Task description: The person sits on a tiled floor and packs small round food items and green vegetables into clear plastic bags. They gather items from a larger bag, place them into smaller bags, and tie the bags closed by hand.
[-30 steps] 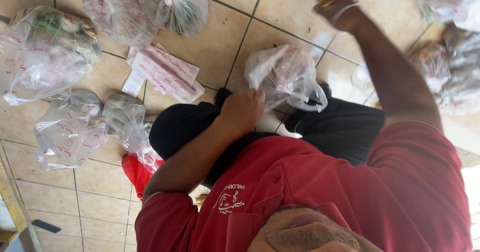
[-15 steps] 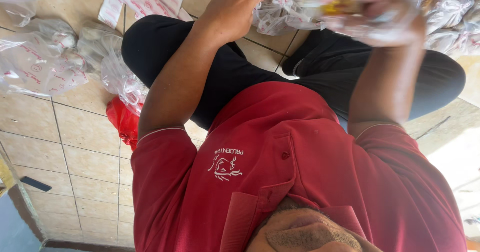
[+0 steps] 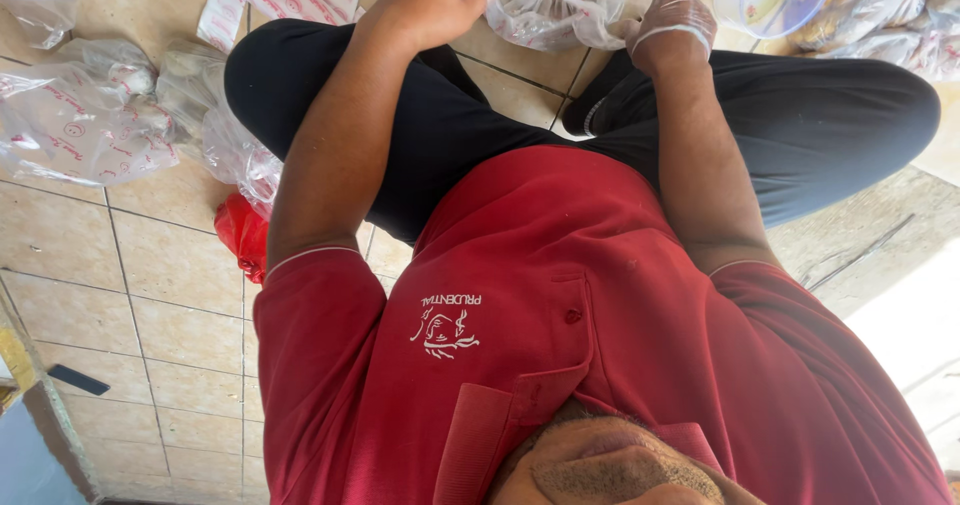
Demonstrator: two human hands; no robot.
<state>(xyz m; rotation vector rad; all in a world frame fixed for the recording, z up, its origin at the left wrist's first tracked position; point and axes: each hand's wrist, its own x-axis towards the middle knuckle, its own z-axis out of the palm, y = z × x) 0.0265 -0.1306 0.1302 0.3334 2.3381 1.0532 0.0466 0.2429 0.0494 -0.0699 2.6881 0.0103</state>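
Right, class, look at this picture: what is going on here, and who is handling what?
A person in a red shirt sits cross-legged on a tiled floor. Both hands are at a clear plastic bag of food in front of the knees: the left hand grips its top and the gloved right hand rests beside it. More filled bags lie around.

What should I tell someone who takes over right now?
Left hand: closed on the top of a clear plastic bag on the tiled floor.
Right hand: in a thin clear glove, beside that bag; fingertips out of frame.
Clear bowl lies just beyond it; more filled bags lie left.
Done: bag in hand. Left: cannot tell.
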